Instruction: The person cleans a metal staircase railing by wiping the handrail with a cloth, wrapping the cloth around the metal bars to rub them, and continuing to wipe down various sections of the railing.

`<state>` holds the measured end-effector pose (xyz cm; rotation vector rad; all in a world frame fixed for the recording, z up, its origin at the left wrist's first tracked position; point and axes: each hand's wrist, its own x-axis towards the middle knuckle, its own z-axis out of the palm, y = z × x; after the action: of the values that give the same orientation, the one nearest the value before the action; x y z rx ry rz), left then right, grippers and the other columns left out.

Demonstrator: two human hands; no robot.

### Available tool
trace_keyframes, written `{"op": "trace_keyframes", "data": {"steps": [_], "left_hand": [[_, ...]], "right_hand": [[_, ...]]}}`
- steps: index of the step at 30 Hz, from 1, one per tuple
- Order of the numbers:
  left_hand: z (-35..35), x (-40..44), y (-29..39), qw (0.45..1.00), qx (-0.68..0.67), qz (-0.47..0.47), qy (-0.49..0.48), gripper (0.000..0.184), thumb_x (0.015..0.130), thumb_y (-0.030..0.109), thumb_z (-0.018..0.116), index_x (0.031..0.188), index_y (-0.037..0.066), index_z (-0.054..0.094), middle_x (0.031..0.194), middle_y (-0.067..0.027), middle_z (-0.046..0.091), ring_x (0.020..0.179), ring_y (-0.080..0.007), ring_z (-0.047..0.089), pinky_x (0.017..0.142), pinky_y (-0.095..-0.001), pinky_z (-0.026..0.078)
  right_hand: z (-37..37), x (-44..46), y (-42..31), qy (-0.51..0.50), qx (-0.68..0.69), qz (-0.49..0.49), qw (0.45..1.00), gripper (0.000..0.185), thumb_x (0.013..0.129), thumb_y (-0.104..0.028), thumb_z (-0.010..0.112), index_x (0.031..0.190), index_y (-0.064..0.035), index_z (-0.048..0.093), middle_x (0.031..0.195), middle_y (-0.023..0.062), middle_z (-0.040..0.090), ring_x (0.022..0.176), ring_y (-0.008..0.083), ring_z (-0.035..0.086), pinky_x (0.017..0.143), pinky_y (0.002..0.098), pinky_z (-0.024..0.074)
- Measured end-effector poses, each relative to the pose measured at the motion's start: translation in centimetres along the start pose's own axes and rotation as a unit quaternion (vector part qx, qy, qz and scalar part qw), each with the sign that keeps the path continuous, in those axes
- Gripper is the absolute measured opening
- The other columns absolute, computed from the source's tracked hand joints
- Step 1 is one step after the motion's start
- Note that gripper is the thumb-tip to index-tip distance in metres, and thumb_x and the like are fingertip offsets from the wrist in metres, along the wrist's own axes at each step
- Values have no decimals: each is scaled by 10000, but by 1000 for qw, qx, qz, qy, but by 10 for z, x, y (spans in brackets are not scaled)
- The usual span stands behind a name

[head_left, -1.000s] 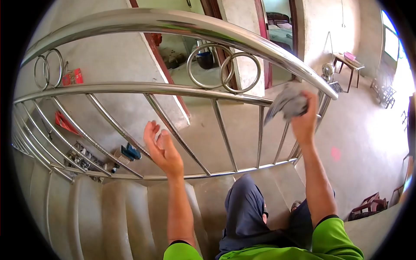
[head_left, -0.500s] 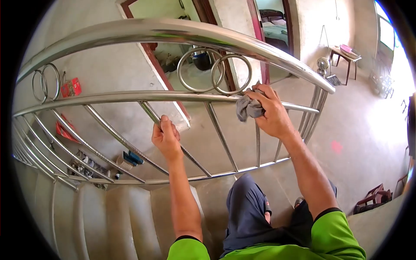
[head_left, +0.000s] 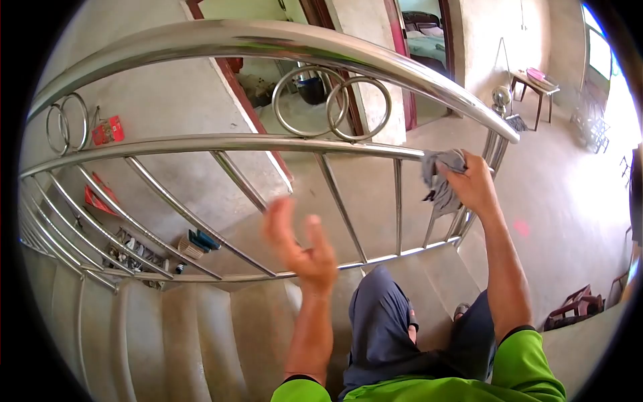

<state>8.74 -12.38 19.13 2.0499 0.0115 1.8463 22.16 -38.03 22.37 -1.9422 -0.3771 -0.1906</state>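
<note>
A crumpled grey cloth [head_left: 443, 179] is gripped by my right hand [head_left: 477, 182] around the right part of the railing's middle rail [head_left: 268, 143]. My left hand [head_left: 301, 248], a little blurred, has its fingers apart and holds nothing; it is in front of the slanted bars, left of centre. Above both hands curves the thick shiny handrail [head_left: 268, 39]. Two interlocked metal rings [head_left: 358, 137] sit between handrail and middle rail.
Steps [head_left: 261, 328] run along the lower left, beside the railing's bottom bar. Beyond the railing are a small table [head_left: 536, 87] with a pink basin, a fan [head_left: 500, 97], a red-brown chair [head_left: 576, 305] and a basket [head_left: 191, 248] on the floor.
My left hand has let go of the slanted bar and moved right and down, its fingers opening. My right hand has carried the cloth rightward along the middle rail.
</note>
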Motion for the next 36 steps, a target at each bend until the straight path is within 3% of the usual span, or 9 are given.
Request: {"op": "trace_keyframes", "data": {"steps": [2,7,14,17,19,23,30,32,36], "left_hand": [[14,-11,18,952,-193,-71,-226,435,901,138,642,1292,-6,516,1247,-142,538,1060,-221,575,870,-337,475],[44,-2,57,810,-366,-305,-343,348,912,146,657,1228,18,586,1008,-47,639,830,-98,589,704,-239,480],[40,15,36,842,-336,-319,-278,136,933,129,635,973,10,686,795,47,603,693,-10,479,607,-179,382],[35,32,41,794,-407,-385,-236,124,927,107,642,971,1,687,816,40,618,696,-15,494,615,-168,376],[36,37,47,754,-448,-390,-280,117,917,93,653,976,-2,688,839,32,638,720,-17,518,643,-163,393],[38,48,62,733,-463,-369,-334,117,910,63,653,996,-11,682,876,6,665,755,-28,554,687,-168,432],[42,49,45,727,-533,-405,-154,124,920,81,641,986,-14,684,895,-36,687,765,-70,605,679,-171,465],[51,30,32,699,-539,-447,-142,186,949,156,613,1045,11,677,954,-52,690,801,-116,627,710,-211,478],[76,-11,16,707,-508,-456,-185,305,977,262,564,1194,57,625,1132,-63,645,967,-180,603,835,-328,464]], "right_hand": [[13,-5,-4,-34,27,-6,999,214,817,-138,697,946,29,665,874,103,684,791,137,598,728,315,489],[35,-28,-17,-112,96,-25,989,243,843,-196,721,895,32,654,749,3,624,712,58,510,665,266,459],[20,-31,4,-213,74,17,974,291,808,-193,743,961,32,640,845,88,674,803,134,597,738,339,492],[20,-31,17,-283,-59,-73,955,503,774,-232,778,1154,29,578,1046,134,669,965,210,628,863,355,487],[29,-38,10,-238,101,-212,943,786,733,-275,817,1349,21,429,1249,155,593,1156,269,567,1004,364,429],[31,-39,4,-376,141,-175,899,1032,693,-222,875,1480,-15,240,1402,128,427,1317,194,389,1101,369,324],[34,-47,-14,-292,282,-8,914,319,942,-263,618,1062,28,568,794,61,609,689,124,589,626,282,472],[32,-45,-27,-157,316,12,936,272,975,-253,554,908,8,594,565,45,521,445,115,507,424,262,406],[16,-1,-30,-22,421,24,907,301,975,-249,539,783,-23,590,550,32,527,425,108,498,407,277,394]]}}
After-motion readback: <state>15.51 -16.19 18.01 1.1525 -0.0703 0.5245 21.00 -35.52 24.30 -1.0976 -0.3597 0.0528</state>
